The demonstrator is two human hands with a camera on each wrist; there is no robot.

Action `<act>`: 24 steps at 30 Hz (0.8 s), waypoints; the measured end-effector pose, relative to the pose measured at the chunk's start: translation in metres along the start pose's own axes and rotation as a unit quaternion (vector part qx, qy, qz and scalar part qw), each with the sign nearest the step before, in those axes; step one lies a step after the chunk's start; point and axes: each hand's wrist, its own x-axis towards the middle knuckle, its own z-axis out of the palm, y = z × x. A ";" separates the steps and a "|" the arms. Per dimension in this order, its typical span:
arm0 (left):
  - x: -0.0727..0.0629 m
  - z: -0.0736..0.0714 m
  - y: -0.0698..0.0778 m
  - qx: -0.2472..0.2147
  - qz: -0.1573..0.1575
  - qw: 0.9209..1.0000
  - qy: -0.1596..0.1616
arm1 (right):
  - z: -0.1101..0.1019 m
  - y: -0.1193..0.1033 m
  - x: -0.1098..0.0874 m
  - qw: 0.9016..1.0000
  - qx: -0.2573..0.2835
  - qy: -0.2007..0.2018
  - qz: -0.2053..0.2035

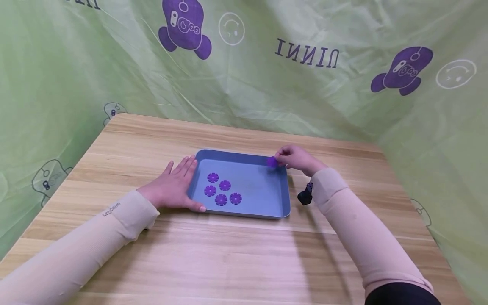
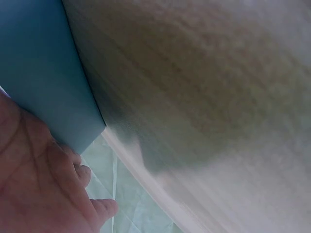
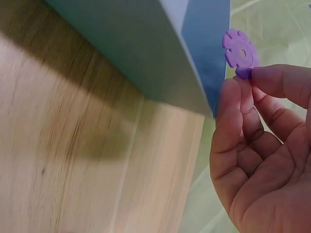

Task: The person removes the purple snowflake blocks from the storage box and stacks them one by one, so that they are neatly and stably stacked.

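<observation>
A shallow blue-grey tray point(image 1: 255, 186) stands on the wooden table. Several purple snowflake discs point(image 1: 225, 185) with notched rims lie in its left half. My left hand point(image 1: 173, 184) rests against the tray's left side, fingers straight, thumb along the near left corner; the left wrist view shows its palm beside the tray wall point(image 2: 48, 73). Over the far right corner, my right hand point(image 1: 299, 159) pinches one more purple snowflake disc point(image 1: 272, 162) between thumb and fingertips. In the right wrist view that disc point(image 3: 241, 51) stands on edge, its round centre hole visible.
The wooden table point(image 1: 236, 258) extends around the tray on all sides. A green printed curtain point(image 1: 244, 84) hangs behind and beside it. A small black device point(image 1: 306, 195) shows under the right wrist.
</observation>
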 end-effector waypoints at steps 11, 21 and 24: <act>0.000 0.001 0.000 -0.005 0.004 1.000 0.006 | -0.013 0.016 -0.013 0.999 0.030 0.008 0.009; 0.000 0.002 0.000 0.004 0.003 1.000 0.011 | -0.025 0.030 -0.026 0.999 0.038 0.025 0.011; 0.000 0.001 0.000 0.005 0.002 1.000 0.011 | -0.029 0.036 -0.030 0.999 0.035 0.029 0.008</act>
